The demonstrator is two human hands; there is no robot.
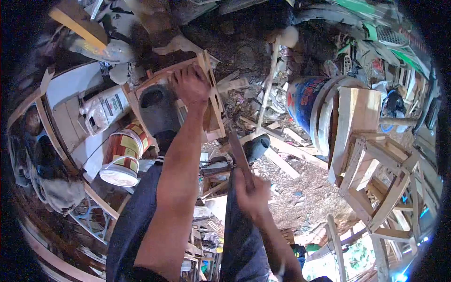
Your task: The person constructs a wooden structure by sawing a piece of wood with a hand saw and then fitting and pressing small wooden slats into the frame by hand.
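My left hand (191, 85) is at the top of a small wooden frame (213, 101), its fingers bent and closed over the wood. Beside it, a dark clog (159, 110) on my foot rests on the wood. My right hand (252, 193) is wrapped around the near end of a long, flat, brownish blade that looks like a handsaw (240, 152). The blade points up toward the frame's lower right corner. Motion slightly blurs the right hand, and its grip hides the handle. Another dark clog (257, 146) is on the ground just right of the blade.
Wood offcuts (282, 162) and shavings litter the ground. At left are a paint bucket (123, 152) and a white jug (105, 110). To the right stand a blue drum (305, 105), a wooden block (359, 110) and an open wooden frame (376, 181).
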